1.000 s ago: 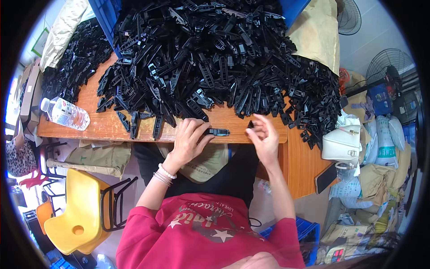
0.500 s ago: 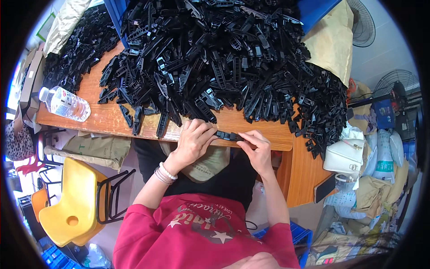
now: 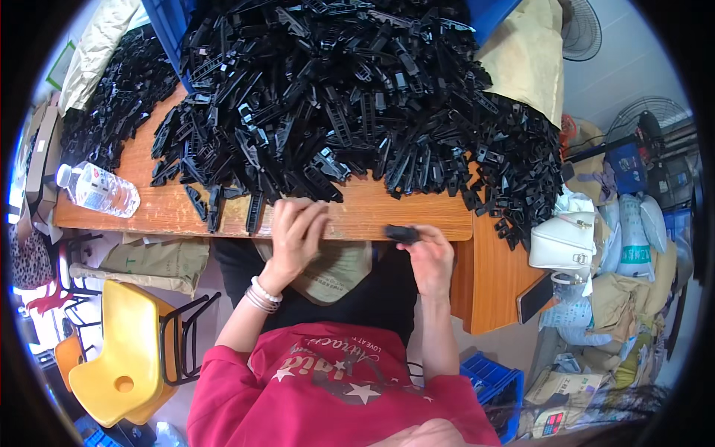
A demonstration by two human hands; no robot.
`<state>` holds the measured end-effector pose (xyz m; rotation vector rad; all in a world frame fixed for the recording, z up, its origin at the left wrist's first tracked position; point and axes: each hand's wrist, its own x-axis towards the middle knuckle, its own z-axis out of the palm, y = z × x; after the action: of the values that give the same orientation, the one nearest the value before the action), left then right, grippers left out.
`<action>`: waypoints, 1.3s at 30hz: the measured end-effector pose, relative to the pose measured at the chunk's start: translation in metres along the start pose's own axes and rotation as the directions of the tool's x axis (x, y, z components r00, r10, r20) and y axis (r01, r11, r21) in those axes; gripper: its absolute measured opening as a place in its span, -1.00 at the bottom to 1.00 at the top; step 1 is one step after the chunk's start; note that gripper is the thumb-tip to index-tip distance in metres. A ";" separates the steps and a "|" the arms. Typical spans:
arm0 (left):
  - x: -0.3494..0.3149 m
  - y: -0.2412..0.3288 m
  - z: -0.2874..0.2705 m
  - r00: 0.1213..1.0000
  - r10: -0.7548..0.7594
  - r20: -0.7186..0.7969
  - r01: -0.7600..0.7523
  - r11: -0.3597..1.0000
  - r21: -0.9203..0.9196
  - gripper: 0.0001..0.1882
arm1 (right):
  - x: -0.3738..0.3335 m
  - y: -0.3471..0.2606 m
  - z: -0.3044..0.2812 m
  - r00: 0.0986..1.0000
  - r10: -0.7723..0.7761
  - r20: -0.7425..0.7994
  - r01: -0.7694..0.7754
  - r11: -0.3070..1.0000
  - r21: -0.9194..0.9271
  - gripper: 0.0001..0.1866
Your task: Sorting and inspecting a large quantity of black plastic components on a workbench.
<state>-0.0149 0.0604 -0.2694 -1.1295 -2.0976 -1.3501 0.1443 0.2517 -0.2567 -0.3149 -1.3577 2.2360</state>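
Observation:
A small black plastic part [image 3: 401, 234] is pinched in my right hand [image 3: 432, 261], just off the table's front edge. My left hand [image 3: 296, 235] hangs over the same edge, apart from that part; its fingers are loosely bent and slightly blurred, with gaps between them, and no held thing shows. Beyond both hands rises a large pile of black plastic parts [image 3: 350, 112], long ladder-like pieces and short blocky ones. Several loose pieces, such as a long black one [image 3: 254, 213], lie near my left hand on the wooden table [image 3: 365, 216].
A clear plastic bottle [image 3: 100, 190] lies at the table's left. On the right are a white bag [image 3: 562, 242] and a dark phone [image 3: 535, 298] on the lower wooden surface. A yellow chair [image 3: 119, 343] stands left; a blue crate [image 3: 491, 384] sits low at right.
My left hand has come off the black plastic part and moved left of it. My right hand keeps the part and has turned. The whole view has shifted slightly.

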 end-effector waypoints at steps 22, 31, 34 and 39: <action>0.008 0.007 0.004 0.935 0.187 0.301 -0.239 0.960 0.145 -0.52 | 0.041 -0.028 -0.060 0.842 -0.529 -0.105 0.037 0.250 -0.967 -0.75; 0.025 0.035 0.008 0.793 0.216 0.569 -0.244 0.969 -0.028 -0.72 | 0.023 -0.017 -0.012 0.965 -0.256 0.052 0.124 0.276 -0.953 -0.76; 0.023 0.029 0.007 0.782 0.196 0.592 -0.209 0.977 -0.047 -0.73 | 0.024 -0.017 -0.009 0.958 -0.276 0.071 0.136 0.222 -0.966 -0.76; 0.013 0.018 0.003 0.897 0.081 0.435 -0.054 0.996 -0.073 -0.61 | 0.027 -0.020 0.005 0.983 -0.132 0.128 0.181 0.558 -0.810 -0.74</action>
<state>-0.0077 0.0727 -0.2515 -1.6442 -2.3018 -1.2156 0.1246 0.2695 -0.2354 -0.4189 -2.3037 1.3088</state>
